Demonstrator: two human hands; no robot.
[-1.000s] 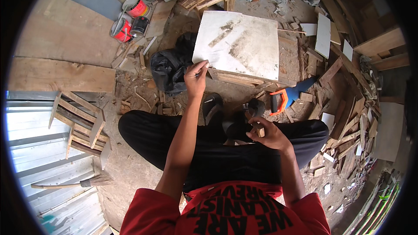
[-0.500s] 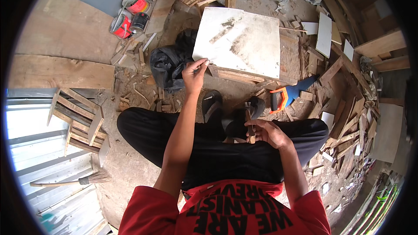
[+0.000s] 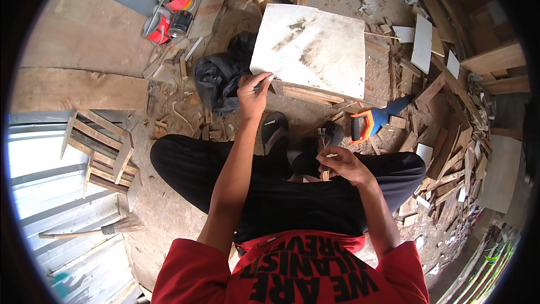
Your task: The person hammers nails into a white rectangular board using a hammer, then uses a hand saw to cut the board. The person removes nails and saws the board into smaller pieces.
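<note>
A white board [image 3: 323,50] with dark smudges lies on a low wooden frame in front of me. My left hand [image 3: 253,97] reaches to its near left corner. The thumb and forefinger are pinched there at the board's edge; whatever is between them is too small to make out. My right hand [image 3: 344,166] is over my lap, with bent fingers around the wooden handle of a hammer [image 3: 322,142]. The hammer's metal head points away from me, above my shoe. Part of the handle is hidden by my fingers.
A handsaw [image 3: 365,126] with an orange and black handle rests right of the board. Wood scraps [image 3: 444,174] pile up at the right. Black plastic bags [image 3: 216,81] lie left of the board, paint cans [image 3: 157,28] beyond. A slatted wooden piece [image 3: 104,149] and a broom [image 3: 93,232] are at left.
My right hand has risen slightly, and its fingers have shifted on the hammer handle. The left hand stays pinched at the board's corner. The view has shifted a little.
</note>
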